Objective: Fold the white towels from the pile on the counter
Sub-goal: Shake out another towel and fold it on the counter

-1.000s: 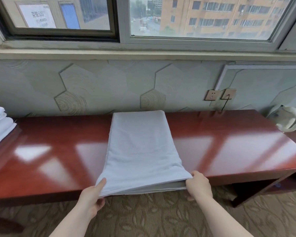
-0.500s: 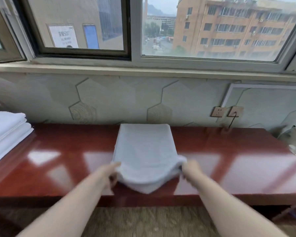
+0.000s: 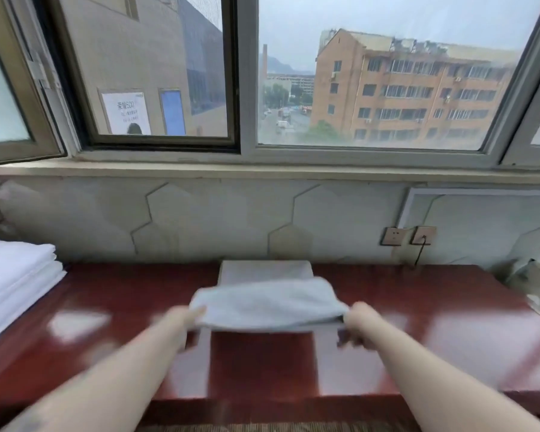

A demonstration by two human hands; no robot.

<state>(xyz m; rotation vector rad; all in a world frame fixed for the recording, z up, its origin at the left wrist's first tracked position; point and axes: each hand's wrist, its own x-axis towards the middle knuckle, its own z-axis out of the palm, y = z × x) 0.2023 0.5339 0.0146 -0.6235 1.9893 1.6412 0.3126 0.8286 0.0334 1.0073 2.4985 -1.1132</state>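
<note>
white towel point(image 3: 268, 302) between both hands' fingers point(image 3: 357, 319)

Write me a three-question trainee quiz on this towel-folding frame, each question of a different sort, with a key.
1. True or false: both hands grip the near end of the towel and hold it above the counter.
2. Multiple choice: where is the stack of white towels? A) at the counter's left end B) on the windowsill C) on the floor
3. Short answer: what does the far end of the towel rest on?

Key:
1. True: the left hand and the right hand each hold a corner of the lifted end.
2. A
3. The counter, close to the wall.
</note>
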